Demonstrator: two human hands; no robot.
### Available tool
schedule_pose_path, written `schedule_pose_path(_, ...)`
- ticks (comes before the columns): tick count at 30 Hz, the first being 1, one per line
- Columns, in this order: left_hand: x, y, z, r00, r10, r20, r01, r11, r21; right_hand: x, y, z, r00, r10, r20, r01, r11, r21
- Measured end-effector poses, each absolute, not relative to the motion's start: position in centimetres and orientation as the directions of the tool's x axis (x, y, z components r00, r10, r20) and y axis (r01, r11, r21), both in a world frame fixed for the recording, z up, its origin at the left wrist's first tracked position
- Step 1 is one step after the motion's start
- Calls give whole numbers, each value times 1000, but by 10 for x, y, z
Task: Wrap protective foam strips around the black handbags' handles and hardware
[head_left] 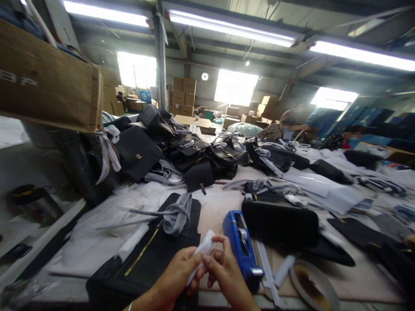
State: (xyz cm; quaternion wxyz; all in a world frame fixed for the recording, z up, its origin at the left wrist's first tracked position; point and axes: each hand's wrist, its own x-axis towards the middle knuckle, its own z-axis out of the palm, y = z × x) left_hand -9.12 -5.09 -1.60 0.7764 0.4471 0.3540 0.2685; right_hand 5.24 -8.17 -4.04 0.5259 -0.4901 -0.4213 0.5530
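Observation:
Between my left hand and my right hand is a small piece of white wrapping, pinched by the fingers of both. Under and left of my hands lies a black bag with a gold zipper. Clear plastic wrapping is bundled on top of the bag. Just right of my right hand stands a blue tape dispenser with a roll in it.
Black bags are piled at the back of the table. A dark case and a large tape roll lie at right. A brown box juts in at upper left. Two people are at the far right.

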Motion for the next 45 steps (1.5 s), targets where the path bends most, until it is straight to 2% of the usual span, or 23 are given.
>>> schedule_pose_path(7, -97, -50, -15, 604, 709, -363, -199, 576, 793, 52, -84, -43, -38, 999, -32, -151, -38, -988)
schedule_pose_path(11, -102, -43, -14, 625, 658, -419, -231, 669, 707, 44, -83, -43, 28, 999, 23, -69, 25, -997)
schedule_pose_path(17, -110, -34, -14, 656, 600, -458, -301, 764, 570, 33, -77, -45, 158, 970, 187, 202, 153, -967)
schedule_pose_path(20, -113, -31, -11, 666, 575, -475, -309, 792, 526, 30, -72, -50, 197, 956, 217, 220, 173, -960)
schedule_pose_path(25, -116, -28, -4, 725, 529, -440, -273, 808, 521, 28, -65, -57, 236, 939, 248, 268, 183, -946)
schedule_pose_path(28, -118, -27, 1, 762, 499, -413, -247, 813, 527, 33, -59, -63, 206, 913, 351, 390, 252, -886)
schedule_pose_path(32, -122, -25, 7, 759, 515, -398, -251, 795, 552, 46, -47, -70, 58, 852, 520, 603, 386, -698)
schedule_pose_path(35, -121, -24, 7, 731, 532, -428, -246, 790, 562, 55, -42, -68, -56, 842, 537, 668, 431, -606)
schedule_pose_path(38, -117, -26, 1, 663, 577, -477, -239, 767, 595, 60, -47, -65, -72, 865, 496, 649, 418, -635)
schedule_pose_path(41, -111, -31, -10, 598, 645, -476, -226, 705, 672, 62, -59, -70, 103, 913, 395, 554, 278, -785)
schedule_pose_path(43, -107, -35, -20, 583, 680, -445, -211, 656, 725, 64, -65, -76, 240, 935, 261, 387, 155, -909)
schedule_pose_path(45, -103, -38, -28, 599, 686, -414, -174, 616, 768, 65, -68, -83, 248, 965, 87, 162, 47, -986)
